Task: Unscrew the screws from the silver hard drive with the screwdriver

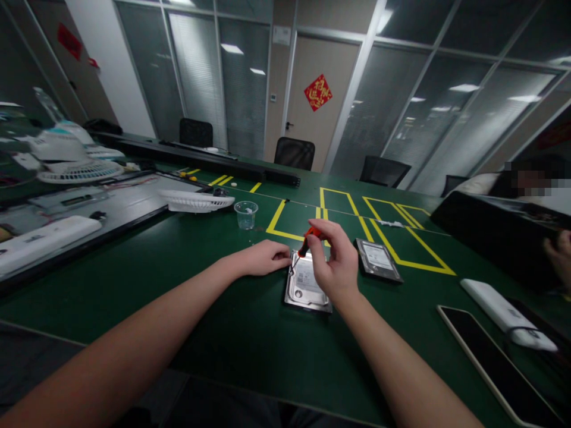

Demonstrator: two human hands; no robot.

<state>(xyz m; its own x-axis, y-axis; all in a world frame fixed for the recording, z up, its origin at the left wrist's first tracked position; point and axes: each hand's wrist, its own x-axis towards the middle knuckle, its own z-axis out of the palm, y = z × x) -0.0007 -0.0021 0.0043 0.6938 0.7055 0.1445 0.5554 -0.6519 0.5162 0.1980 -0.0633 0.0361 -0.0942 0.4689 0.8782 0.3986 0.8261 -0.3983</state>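
A silver hard drive lies flat on the green table in front of me, label side up. My right hand is closed around the orange-red and black handle of a screwdriver. Its shaft slants down to the left, and the tip meets the drive near its left edge. My left hand has its fingers curled against the drive's upper left edge, gripping it there. Part of the drive's right side is hidden behind my right hand. A second hard drive rests to the right.
A clear plastic cup stands beyond my left hand, near a white vented part. White power strips and a phone lie at right. A person's hand is by a black case. Yellow tape marks the table.
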